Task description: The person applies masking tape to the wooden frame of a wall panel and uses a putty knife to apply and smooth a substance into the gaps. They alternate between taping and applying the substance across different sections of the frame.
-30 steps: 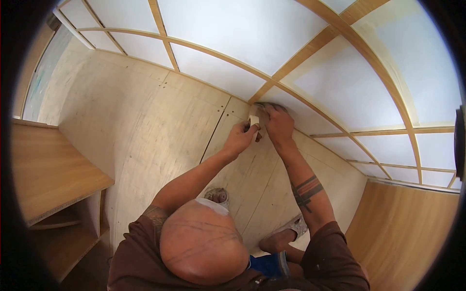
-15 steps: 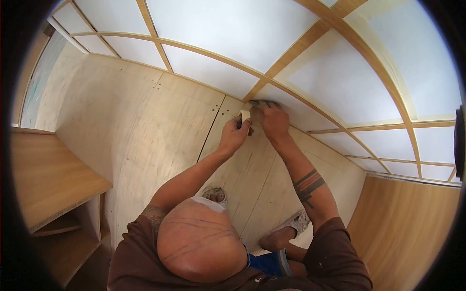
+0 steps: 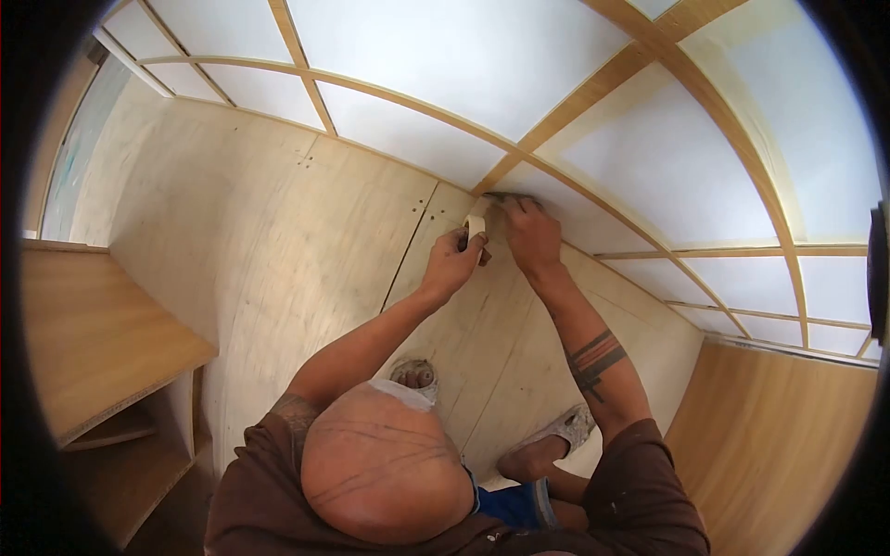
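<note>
Roll: a cream-coloured, ring-shaped roll, seemingly of tape (image 3: pixel 476 226), in the left hand's fingers, near the foot of the lattice wall of white panels and flat tan wooden strips (image 3: pixel 464 56); the right hand is just beside it, closer to the lattice wall.
Left hand: the bare left hand (image 3: pixel 451 262) grasps the roll between thumb and fingers, a little out from the lattice wall.
Right hand: the bare right hand (image 3: pixel 533 239) reaches the lattice wall's foot, fingers forward and palm down; I cannot tell whether it grips anything.
Fingertips' edge: a thin dark edge (image 3: pixel 496 195) shows at the lattice wall's foot, by the right hand; too small to identify.
Floor: pale plywood boards (image 3: pixel 278 232) meet the lattice wall's foot; a dark straight seam (image 3: pixel 408 255) runs out from near it.
Wood-grain furniture: a tan shelf unit (image 3: pixel 120 324) stands well apart from the lattice wall; a smooth tan panel (image 3: pixel 779 435) stands by its right-hand end.
</note>
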Tool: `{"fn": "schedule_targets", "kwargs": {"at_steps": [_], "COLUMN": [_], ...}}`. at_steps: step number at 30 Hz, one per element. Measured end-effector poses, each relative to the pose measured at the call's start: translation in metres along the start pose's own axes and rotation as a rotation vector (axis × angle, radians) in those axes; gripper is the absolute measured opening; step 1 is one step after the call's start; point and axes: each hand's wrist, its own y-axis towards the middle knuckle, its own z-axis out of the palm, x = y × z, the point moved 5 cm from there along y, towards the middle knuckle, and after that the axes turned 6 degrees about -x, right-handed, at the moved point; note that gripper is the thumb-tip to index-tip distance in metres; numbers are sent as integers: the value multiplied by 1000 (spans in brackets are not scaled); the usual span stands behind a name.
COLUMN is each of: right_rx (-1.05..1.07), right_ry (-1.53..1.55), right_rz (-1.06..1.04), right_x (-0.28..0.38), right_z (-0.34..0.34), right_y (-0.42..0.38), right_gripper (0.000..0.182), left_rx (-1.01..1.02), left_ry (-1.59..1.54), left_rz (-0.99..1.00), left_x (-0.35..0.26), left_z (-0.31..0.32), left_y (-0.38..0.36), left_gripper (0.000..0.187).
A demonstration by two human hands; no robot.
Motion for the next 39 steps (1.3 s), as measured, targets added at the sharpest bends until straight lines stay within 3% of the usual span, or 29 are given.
{"fn": "schedule_targets", "kwargs": {"at_steps": [7, 9, 19, 21, 23, 27, 29, 30, 32, 37, 39], "right_rx": [78, 42, -31, 41, 29, 112, 91, 83, 65, 95, 0], "right_ry": [2, 51, 82, 65, 81, 18, 35, 53, 33, 43, 60], "right_rz": [50, 15, 22, 30, 27, 12, 36, 53, 59, 125, 94], "right_x": [-5, -6, -5, -6, -7, -8, -5, -5, -1, -6, -13], "right_z": [4, 5, -1, 1, 0, 12, 11, 11, 4, 5, 1], "right_y": [5, 2, 6, 9, 11, 12, 14, 13, 11, 6, -1], "right_gripper": [26, 25, 18, 23, 21, 18, 19, 20, 20, 24, 26], "left_rx": [22, -24, -237, 207, 966, 802, 581, 582, 521, 510, 510], "left_ry": [50, 4, 32, 800, 738, 838, 489, 488, 294, 300, 292], "left_rz": [-44, 53, 138, 510, 472, 364, 302, 301, 65, 93, 93], "left_x": [5, 14, 18, 43, 27, 5, 3, 8, -1, 5, 8], "left_z": [7, 6, 10, 37, 61, 71, 66, 63, 48, 28, 25], "left_y": [4, 9, 4, 6, -42, -79, -72, -73, -81, -86, -88], "left_gripper": [29, 33, 34, 38, 41, 42, 44, 44, 44, 44, 44]}}
